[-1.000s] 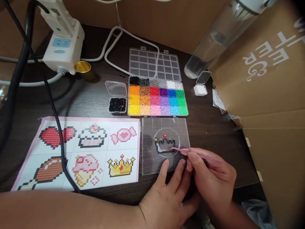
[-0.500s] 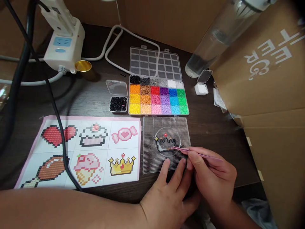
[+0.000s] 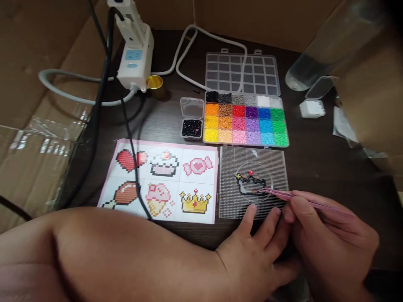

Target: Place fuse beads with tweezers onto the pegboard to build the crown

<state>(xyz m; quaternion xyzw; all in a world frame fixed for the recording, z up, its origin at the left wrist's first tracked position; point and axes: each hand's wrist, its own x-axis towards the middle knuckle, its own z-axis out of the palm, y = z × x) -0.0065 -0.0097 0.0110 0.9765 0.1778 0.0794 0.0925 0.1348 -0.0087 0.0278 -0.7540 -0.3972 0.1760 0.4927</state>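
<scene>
Pink tweezers (image 3: 315,202) are pinched in my right hand (image 3: 330,239), their tips at the lower right of a bead crown (image 3: 251,184). The crown, with a black outline, a red bead on top and a yellow tip at left, lies on a clear pegboard (image 3: 231,205). My left hand (image 3: 258,251) rests with spread fingers at the board's front edge, holding nothing. Left of the board lies a pattern sheet (image 3: 197,181) with a yellow crown picture. Behind the board stands an open bead box (image 3: 245,123) with many colours.
A small box of black beads (image 3: 192,128) and a gold cup (image 3: 155,87) stand behind the sheet. A power strip (image 3: 135,63) with cables is at back left; a black cable (image 3: 130,142) crosses the sheet. A small white box (image 3: 312,109) stands at right.
The view has shifted left, so everything appears further right. My right hand still holds the tweezers at the crown, and my left hand stays at the board's edge.
</scene>
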